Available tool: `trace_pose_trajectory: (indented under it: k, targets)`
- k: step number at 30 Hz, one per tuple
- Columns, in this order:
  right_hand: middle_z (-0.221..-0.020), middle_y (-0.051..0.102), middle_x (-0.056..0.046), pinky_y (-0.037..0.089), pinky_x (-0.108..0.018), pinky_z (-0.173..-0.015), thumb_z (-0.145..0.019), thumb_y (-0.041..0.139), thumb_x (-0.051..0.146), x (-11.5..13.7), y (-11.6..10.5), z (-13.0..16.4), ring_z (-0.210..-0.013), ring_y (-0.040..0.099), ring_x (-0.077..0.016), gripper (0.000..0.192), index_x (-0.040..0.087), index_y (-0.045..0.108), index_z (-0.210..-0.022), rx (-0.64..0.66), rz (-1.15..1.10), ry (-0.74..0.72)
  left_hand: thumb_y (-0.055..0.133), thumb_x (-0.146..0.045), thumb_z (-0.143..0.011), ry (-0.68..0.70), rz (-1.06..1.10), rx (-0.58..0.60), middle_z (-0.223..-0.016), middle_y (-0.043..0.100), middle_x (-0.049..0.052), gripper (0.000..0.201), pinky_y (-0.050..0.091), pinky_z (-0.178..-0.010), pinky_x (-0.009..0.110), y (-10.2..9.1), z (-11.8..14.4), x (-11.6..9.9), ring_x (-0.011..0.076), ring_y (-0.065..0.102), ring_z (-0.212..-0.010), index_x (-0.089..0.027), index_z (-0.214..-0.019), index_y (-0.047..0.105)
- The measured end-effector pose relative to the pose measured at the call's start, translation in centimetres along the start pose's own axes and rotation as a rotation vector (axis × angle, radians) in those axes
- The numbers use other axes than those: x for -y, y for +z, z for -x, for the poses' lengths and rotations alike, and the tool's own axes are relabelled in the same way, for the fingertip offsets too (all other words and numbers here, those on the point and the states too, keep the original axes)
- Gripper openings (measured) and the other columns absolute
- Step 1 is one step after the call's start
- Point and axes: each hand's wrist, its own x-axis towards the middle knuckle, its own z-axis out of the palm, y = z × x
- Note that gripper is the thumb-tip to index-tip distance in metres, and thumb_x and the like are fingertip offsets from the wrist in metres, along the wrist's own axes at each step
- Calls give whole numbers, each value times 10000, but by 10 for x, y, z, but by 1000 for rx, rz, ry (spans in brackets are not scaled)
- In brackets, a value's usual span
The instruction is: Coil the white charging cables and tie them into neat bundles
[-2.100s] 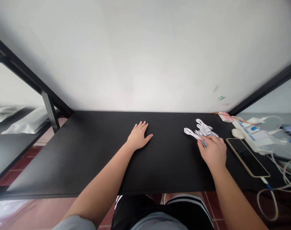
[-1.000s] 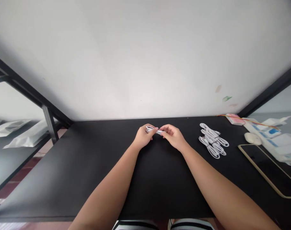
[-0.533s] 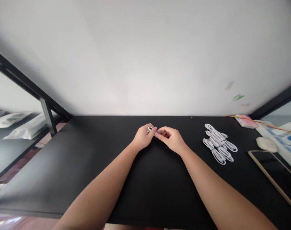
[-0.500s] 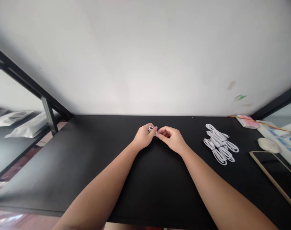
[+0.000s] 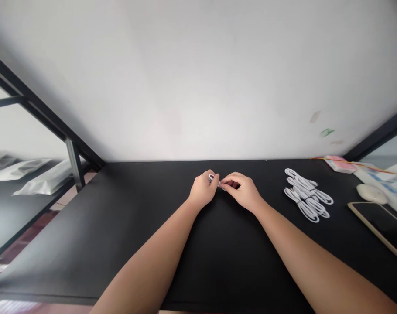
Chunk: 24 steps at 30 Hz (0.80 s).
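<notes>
My left hand [image 5: 203, 188] is wrapped round a small coiled white cable [image 5: 212, 177], whose loop shows above the thumb. Most of the cable is hidden by the fingers. Close beside it, my right hand [image 5: 243, 188] pinches a thin part of the same cable between thumb and fingertips. Both hands are together over the middle of the black table [image 5: 136, 226], toward the wall. To the right of them lie several white cables [image 5: 308, 194], bundled and bound with dark ties.
At the right are a white mouse [image 5: 371, 193], a phone with a pale edge [image 5: 380, 224], a pink box [image 5: 340, 164] and a white-and-blue package [image 5: 393, 185]. A black metal frame [image 5: 74, 163] stands at the left, with plastic-wrapped items [image 5: 46, 178] on a shelf beyond. A wall closes the back.
The view has shifted slightly, so most things on the table sit a little further right. Both hands keep their hold on the cable with only small finger movement.
</notes>
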Motion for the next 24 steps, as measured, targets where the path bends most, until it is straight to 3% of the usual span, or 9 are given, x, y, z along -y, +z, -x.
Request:
trace_pose_trajectory:
  k: [12, 19, 24]
  targets:
    - [-857, 700, -27, 465, -302, -636, -834, 702, 351, 9, -3, 1, -660, 570, -142, 139, 226, 754, -801, -22, 28, 131, 477, -441, -941, 0, -30, -20, -625, 579, -30, 310, 318, -568, 246, -1, 3, -5, 119, 491, -565, -217, -729, 516]
    - [-839, 685, -20, 456, -294, -630, -867, 648, 304, 9, -5, 1, -648, 555, -131, 135, 223, 746, -821, -13, 29, 114, 473, -441, -943, 22, -49, 6, -624, 572, -28, 301, 316, -580, 245, 0, 2, -5, 125, 497, -579, -221, -746, 532]
    - [-858, 680, -26, 470, -285, -629, -825, 705, 321, 6, -2, 2, -690, 585, -139, 106, 223, 741, -843, 2, 29, 53, 471, -440, -941, 3, -45, -12, -618, 579, -26, 305, 320, -574, 244, -2, 4, -6, 125, 498, -565, -221, -735, 524]
